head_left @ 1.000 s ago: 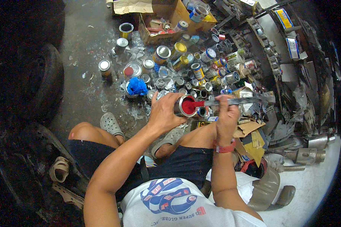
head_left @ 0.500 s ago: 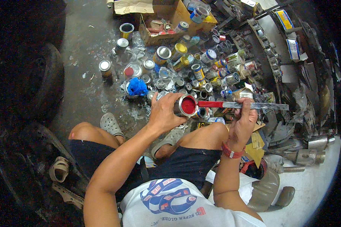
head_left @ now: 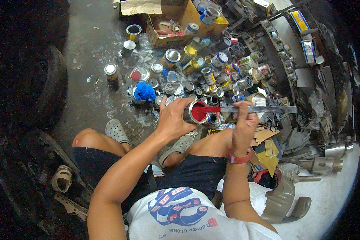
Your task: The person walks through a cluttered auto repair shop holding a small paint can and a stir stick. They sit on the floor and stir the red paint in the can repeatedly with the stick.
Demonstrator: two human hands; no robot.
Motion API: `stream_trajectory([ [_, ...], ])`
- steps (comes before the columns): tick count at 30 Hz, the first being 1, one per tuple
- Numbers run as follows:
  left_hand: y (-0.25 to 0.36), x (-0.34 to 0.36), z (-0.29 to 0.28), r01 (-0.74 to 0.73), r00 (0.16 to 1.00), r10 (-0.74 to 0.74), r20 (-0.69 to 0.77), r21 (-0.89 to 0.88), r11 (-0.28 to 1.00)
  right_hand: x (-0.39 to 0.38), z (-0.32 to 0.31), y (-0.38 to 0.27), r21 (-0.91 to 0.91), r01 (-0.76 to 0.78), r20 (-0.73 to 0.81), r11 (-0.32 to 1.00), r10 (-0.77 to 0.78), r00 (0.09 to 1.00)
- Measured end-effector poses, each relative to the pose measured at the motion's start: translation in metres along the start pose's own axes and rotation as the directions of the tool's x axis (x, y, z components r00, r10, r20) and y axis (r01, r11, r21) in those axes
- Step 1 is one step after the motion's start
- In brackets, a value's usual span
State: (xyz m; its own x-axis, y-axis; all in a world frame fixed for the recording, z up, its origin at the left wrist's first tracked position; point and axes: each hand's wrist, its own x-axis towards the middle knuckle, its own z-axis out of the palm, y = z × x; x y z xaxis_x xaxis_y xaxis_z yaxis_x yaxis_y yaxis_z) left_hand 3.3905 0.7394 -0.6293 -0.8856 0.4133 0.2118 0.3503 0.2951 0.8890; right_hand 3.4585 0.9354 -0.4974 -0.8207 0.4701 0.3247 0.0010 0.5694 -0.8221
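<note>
Risk: drips | my left hand (head_left: 173,120) grips tilted tin (head_left: 195,112) of red paint | right hand (head_left: 244,122) clenches wet stirring stick (head_left: 254,109) | paint may spill onto my knee

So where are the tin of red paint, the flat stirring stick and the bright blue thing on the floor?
Tin of red paint (head_left: 197,112), head view, on the red paint surface.
Stirring stick (head_left: 264,109), head view, on its grey blade.
Blue thing (head_left: 144,91), head view, on its middle.

Both forearms are being extended forward from the lower edge. The left hand (head_left: 173,119) is being curled in a closed grip. The right hand (head_left: 244,123) is being clenched, wrist bent.
</note>
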Motion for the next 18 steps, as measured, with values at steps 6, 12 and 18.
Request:
stream_trajectory([
  [6,0.006,-0.001,0.001,-0.02,1.0,0.02,0.019,0.004,1.0,-0.013,0.029,0.059,0.121,-0.242,0.153,0.963,0.223,0.963],
  [12,-0.002,-0.002,-0.003,0.017,1.0,-0.017,0.004,-0.005,1.0,0.003,0.008,0.01,0.346,-0.153,-0.031,0.926,0.174,0.984],
  [18,0.0,0.0,0.001,0.006,1.0,-0.006,0.004,-0.022,1.0,0.012,-0.028,-0.008,0.271,-0.017,-0.118,0.962,0.051,0.992],
])
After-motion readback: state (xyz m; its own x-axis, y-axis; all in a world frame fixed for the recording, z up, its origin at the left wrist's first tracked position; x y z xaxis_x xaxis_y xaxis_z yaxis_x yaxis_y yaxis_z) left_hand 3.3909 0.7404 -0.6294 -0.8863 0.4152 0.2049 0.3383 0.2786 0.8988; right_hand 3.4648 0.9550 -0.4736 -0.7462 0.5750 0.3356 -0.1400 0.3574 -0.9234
